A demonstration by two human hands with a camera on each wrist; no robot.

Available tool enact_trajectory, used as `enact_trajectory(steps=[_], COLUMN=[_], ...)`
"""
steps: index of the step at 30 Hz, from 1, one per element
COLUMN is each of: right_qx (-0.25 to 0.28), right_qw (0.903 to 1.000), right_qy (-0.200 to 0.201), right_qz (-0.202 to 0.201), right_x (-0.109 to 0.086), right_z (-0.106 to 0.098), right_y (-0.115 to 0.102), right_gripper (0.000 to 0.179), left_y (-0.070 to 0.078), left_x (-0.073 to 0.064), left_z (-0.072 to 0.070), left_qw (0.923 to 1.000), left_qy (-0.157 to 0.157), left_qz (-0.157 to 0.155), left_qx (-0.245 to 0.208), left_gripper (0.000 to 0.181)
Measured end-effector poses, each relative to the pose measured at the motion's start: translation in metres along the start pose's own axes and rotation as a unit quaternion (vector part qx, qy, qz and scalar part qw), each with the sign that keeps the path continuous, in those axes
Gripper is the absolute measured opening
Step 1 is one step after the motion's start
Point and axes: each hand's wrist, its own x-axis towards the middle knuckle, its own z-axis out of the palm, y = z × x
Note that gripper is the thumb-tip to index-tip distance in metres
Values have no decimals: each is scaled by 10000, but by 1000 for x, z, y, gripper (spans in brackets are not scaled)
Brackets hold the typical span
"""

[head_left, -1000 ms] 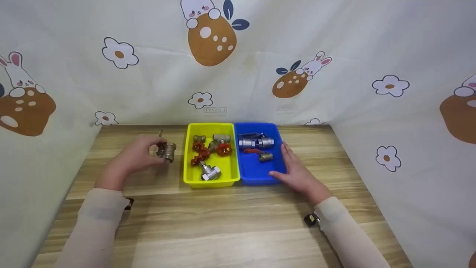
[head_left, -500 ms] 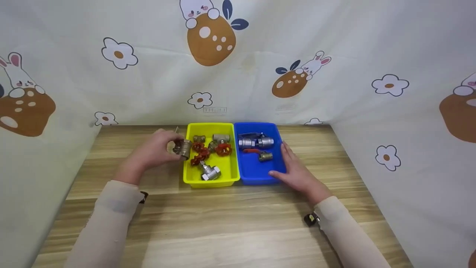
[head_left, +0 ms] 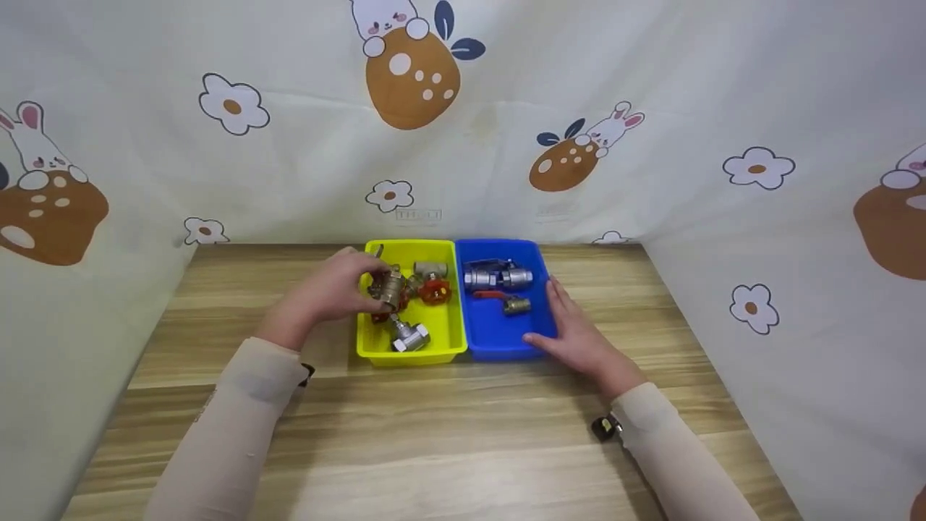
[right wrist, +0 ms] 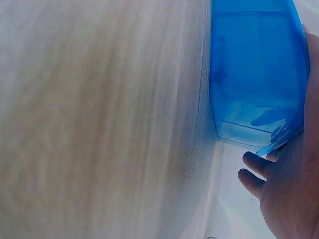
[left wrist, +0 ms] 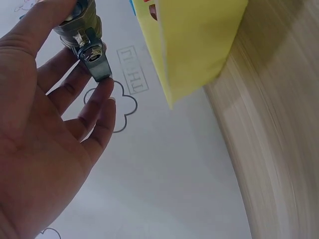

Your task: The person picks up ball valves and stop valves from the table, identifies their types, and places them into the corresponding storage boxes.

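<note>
In the head view my left hand holds a brass ball valve over the left part of the yellow bin. The left wrist view shows the valve's metal lever against the fingertips. Inside the yellow bin lie a silver valve, a valve with a red round handle and others partly hidden by the held one. My right hand rests on the right side of the blue bin, fingers fairly straight along its edge, thumb over the rim.
Two silver ball valves and a small brass valve with a red lever lie in the blue bin. Both bins stand side by side on a wooden table. A printed cloth hangs behind and at both sides.
My left hand has carried the brass ball valve rightward, from the table left of the yellow bin to above that bin. The right hand has stayed at the blue bin.
</note>
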Motion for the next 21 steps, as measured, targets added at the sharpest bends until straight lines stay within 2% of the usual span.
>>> enact_trajectory(steps=[7,13,21], right_qx=[67,30,2], right_qw=[10000,9999,9999], right_qy=[-38,-79,-73], right_qz=[38,121,72], right_x=[0,0,-1], right_z=[-1,-1,-1], right_y=[0,0,-1], right_gripper=[115,114,116], left_y=[11,21,42], left_x=[8,16,24], left_z=[3,8,20], left_qw=[9996,9995,9994], left_qy=[-67,-172,-122], left_qz=[261,130,70], left_qx=[89,209,313], left_gripper=[55,55,62])
